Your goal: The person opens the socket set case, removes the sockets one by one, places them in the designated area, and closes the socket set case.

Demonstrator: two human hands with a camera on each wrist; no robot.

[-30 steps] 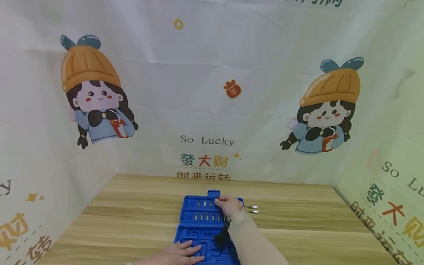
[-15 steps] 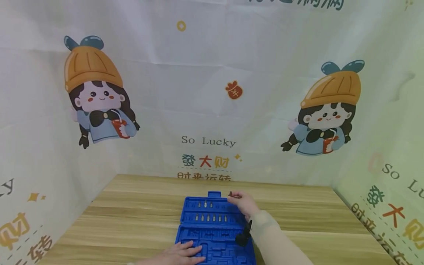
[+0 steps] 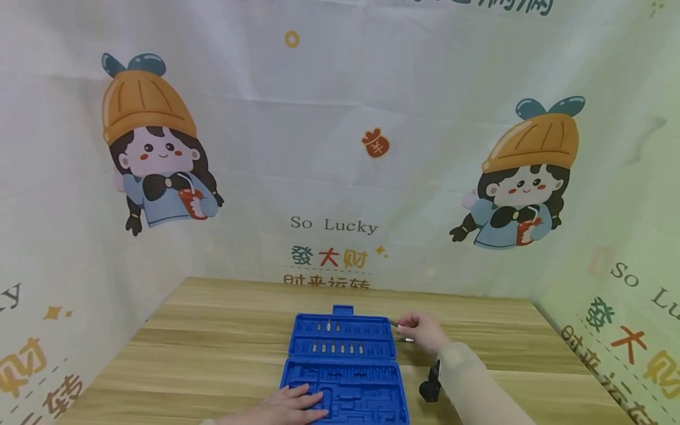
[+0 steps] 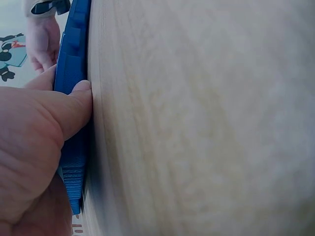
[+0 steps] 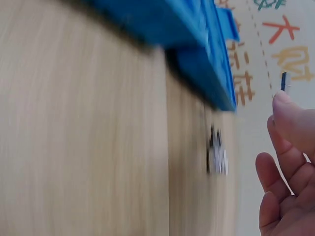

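Note:
An open blue plastic tool case (image 3: 347, 336) lies on the table, two rows of small metal bit sockets (image 3: 333, 348) standing in its far half. My left hand (image 3: 289, 406) rests with fingers spread on the near half, which has moulded recesses; in the left wrist view its thumb (image 4: 76, 101) lies along the case's side. Right of the far half, my right hand (image 3: 425, 332) pinches a small bit socket (image 5: 284, 81) between thumb and forefinger, its slim dark tip sticking out. Loose bit sockets (image 5: 217, 153) lie on the table close below that hand, partly hidden by it in the head view.
The wood-grain table (image 3: 212, 330) ends at a printed cloth backdrop (image 3: 255, 147) at the back, with cloth on both sides too. A latch tab (image 3: 343, 309) sticks out from the case's far edge. A dark wrist camera (image 3: 431, 386) hangs under the right sleeve.
My right hand has lifted a bit socket from the case's upper row and carried it right, over the table beside the loose ones. My left hand stays on the case.

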